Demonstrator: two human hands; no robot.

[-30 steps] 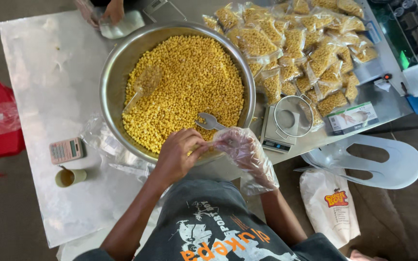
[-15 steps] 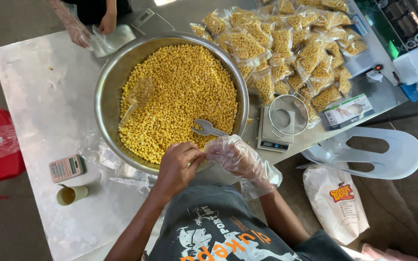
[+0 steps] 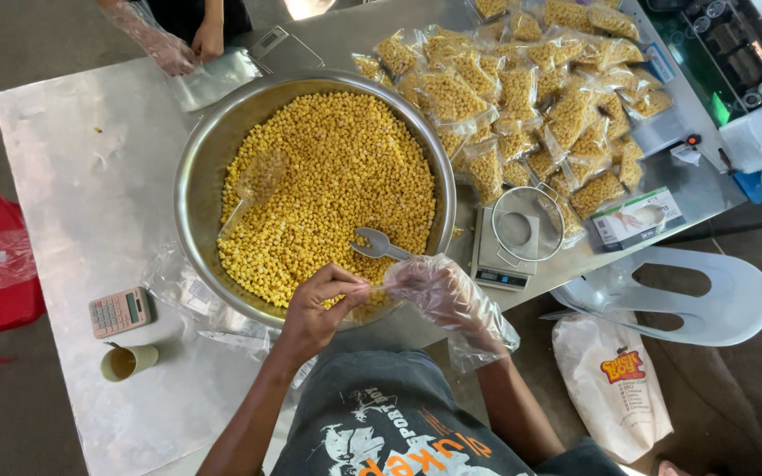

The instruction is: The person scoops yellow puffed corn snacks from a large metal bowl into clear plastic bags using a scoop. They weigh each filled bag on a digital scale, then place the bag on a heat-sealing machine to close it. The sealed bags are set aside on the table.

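1 steel bowl [image 3: 196, 189] of yellow kernels holds 2 scoops: a clear one [image 3: 256, 183] and a metal one [image 3: 379, 244]. the bare left hand [image 3: 319, 304] pinches shut on the edge of a clear bag [image 3: 425, 284] at the bowl's near rim; the right hand [image 3: 448, 295] (in a loose plastic glove) curls closed around the same bag.

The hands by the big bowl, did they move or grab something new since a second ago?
The left hand has slid a little right along the bowl's near rim and now pinches fingertips with the gloved right hand, as if tugging the glove or a thin bag. Neither hand holds the metal scoop, which lies on the yellow snacks as before. The filled bags and the scale stayed put.
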